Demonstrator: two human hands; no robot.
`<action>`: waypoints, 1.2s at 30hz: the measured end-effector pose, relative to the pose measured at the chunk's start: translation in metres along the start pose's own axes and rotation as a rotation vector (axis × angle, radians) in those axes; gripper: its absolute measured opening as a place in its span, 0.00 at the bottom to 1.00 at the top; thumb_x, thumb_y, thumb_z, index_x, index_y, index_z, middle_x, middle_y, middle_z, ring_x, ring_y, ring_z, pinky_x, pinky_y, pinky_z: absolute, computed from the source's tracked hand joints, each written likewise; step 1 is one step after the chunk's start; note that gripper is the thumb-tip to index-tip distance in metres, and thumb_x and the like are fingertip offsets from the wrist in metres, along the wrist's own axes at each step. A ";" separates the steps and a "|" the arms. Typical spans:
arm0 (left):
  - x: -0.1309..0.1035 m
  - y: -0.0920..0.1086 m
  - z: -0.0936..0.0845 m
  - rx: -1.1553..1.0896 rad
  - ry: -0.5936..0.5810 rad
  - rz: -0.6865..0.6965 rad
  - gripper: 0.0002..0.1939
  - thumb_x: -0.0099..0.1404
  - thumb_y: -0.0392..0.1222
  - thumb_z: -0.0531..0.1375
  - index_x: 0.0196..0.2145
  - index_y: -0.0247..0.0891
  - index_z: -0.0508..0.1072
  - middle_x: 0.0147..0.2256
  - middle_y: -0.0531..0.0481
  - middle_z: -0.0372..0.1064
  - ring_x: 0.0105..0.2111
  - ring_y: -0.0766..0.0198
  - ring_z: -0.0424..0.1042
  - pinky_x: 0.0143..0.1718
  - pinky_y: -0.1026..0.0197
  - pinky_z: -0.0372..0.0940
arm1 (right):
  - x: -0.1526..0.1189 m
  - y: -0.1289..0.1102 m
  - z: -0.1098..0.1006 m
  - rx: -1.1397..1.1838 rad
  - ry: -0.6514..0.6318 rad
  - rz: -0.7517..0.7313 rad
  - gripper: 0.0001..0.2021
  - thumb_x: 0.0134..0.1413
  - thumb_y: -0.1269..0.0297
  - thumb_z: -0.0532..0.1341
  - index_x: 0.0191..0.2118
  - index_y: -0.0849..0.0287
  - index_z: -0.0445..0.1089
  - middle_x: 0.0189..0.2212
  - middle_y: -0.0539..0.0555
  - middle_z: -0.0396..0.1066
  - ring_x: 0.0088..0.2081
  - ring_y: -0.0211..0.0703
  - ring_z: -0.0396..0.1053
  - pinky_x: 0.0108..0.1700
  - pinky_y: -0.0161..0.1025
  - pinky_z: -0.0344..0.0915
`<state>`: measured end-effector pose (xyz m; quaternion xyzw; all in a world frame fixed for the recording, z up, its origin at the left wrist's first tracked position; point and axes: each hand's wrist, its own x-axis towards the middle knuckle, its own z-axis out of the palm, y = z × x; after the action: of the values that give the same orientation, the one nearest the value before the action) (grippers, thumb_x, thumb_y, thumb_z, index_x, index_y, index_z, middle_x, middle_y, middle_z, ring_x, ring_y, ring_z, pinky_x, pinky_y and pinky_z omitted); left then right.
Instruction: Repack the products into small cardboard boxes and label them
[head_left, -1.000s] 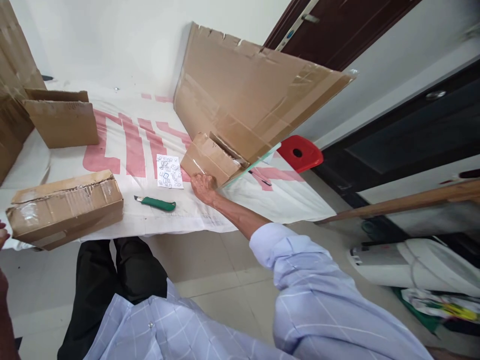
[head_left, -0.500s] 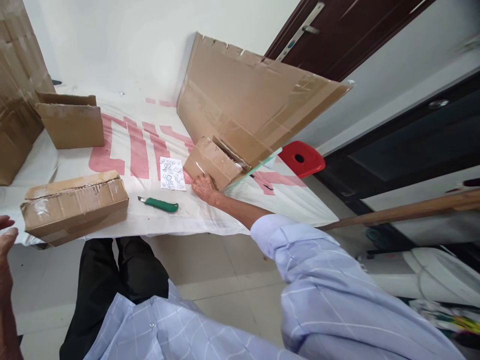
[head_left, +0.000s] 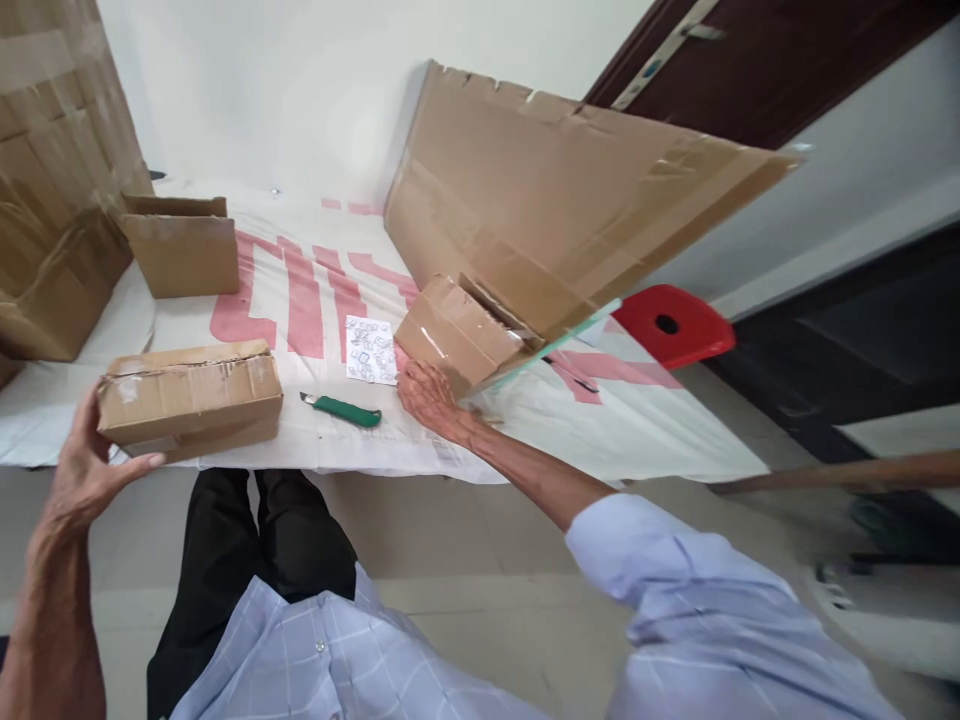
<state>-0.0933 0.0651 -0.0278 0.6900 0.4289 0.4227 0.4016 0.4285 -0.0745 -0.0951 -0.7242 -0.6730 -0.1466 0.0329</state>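
My left hand (head_left: 86, 460) is at the left end of a long taped cardboard box (head_left: 195, 410). Its fingers reach along that end, and the thumb sticks out along the lower front edge. My right hand (head_left: 429, 400) lies low on the table, slightly bent fingers against the near side of a smaller open-topped cardboard box (head_left: 454, 335). Part of those fingers is hard to make out. A small white sheet with printed drawings (head_left: 370, 350) lies just left of my right hand. Between the hands rests a green utility knife (head_left: 345, 410), its blade tip pointing left.
A large cardboard panel (head_left: 540, 190) leans behind the small box. Another open carton (head_left: 184, 250) and stacked cardboard (head_left: 60, 180) stand at the left. A red plastic stool (head_left: 675, 325) is beyond the table's right end. White cloth with red lettering (head_left: 300, 300) covers the table.
My left hand has come in from the left edge to the long box, which now sits a little straighter. The right hand stays by the small box. The view has shifted left.
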 end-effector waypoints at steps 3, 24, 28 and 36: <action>0.007 0.011 0.006 0.098 -0.053 -0.048 0.71 0.40 0.66 0.82 0.74 0.39 0.58 0.70 0.34 0.66 0.68 0.34 0.68 0.70 0.28 0.62 | 0.003 -0.022 -0.009 0.056 0.027 -0.032 0.14 0.67 0.73 0.55 0.37 0.62 0.80 0.38 0.64 0.75 0.44 0.53 0.67 0.48 0.47 0.63; -0.038 0.007 0.013 0.089 -0.199 0.016 0.72 0.48 0.65 0.79 0.79 0.41 0.48 0.76 0.31 0.51 0.75 0.29 0.53 0.72 0.35 0.62 | 0.037 -0.153 -0.126 0.742 0.568 -0.322 0.10 0.69 0.69 0.60 0.43 0.52 0.79 0.39 0.56 0.78 0.42 0.51 0.76 0.48 0.52 0.74; -0.046 0.009 0.016 0.100 -0.219 0.024 0.70 0.49 0.64 0.79 0.79 0.44 0.49 0.75 0.31 0.51 0.74 0.28 0.55 0.65 0.36 0.70 | 0.033 -0.162 -0.129 0.749 0.537 -0.343 0.11 0.69 0.69 0.59 0.43 0.52 0.80 0.38 0.57 0.78 0.43 0.52 0.75 0.50 0.55 0.73; -0.056 0.009 0.022 0.079 -0.230 0.047 0.68 0.52 0.64 0.78 0.79 0.47 0.48 0.74 0.32 0.51 0.73 0.29 0.57 0.63 0.37 0.72 | 0.024 -0.168 -0.128 0.715 0.543 -0.379 0.09 0.71 0.69 0.60 0.45 0.53 0.78 0.39 0.57 0.78 0.43 0.52 0.75 0.48 0.52 0.74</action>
<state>-0.0860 0.0063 -0.0403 0.7590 0.3800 0.3328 0.4108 0.2433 -0.0674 0.0080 -0.4679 -0.7682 -0.0934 0.4269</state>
